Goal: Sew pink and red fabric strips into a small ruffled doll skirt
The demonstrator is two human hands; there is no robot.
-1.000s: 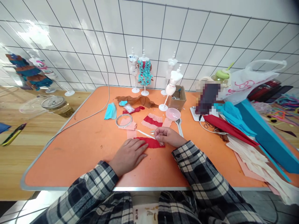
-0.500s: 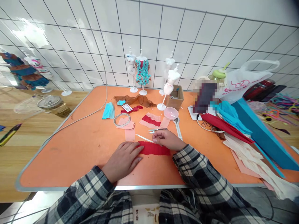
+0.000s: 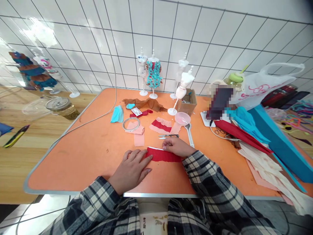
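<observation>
A red crepe paper strip (image 3: 165, 156) lies flat on the orange table in front of me. My left hand (image 3: 130, 169) rests palm down with fingers spread, fingertips pressing the strip's left end. Along the upper edge of the red paper runs a narrow white strip (image 3: 156, 148), which looks like tape. The fingers of my right hand (image 3: 178, 147) are pinched at its right end. Just beyond that hand lie small black-handled scissors (image 3: 168, 136). Farther back is a pink piece with a red band (image 3: 160, 125).
A roll of tape (image 3: 131, 124) sits on folded pink paper. A pink bowl (image 3: 182, 118), a grey spoon (image 3: 189, 135) and a cardboard box (image 3: 187, 101) stand beyond my right hand. Small white mannequins (image 3: 185, 81) line the wall. Coloured paper (image 3: 244, 137) is heaped at right.
The white strip slanted away above the red paper before; now it lies along the paper's upper edge. My left hand stays on the paper. The whole view has shifted slightly.
</observation>
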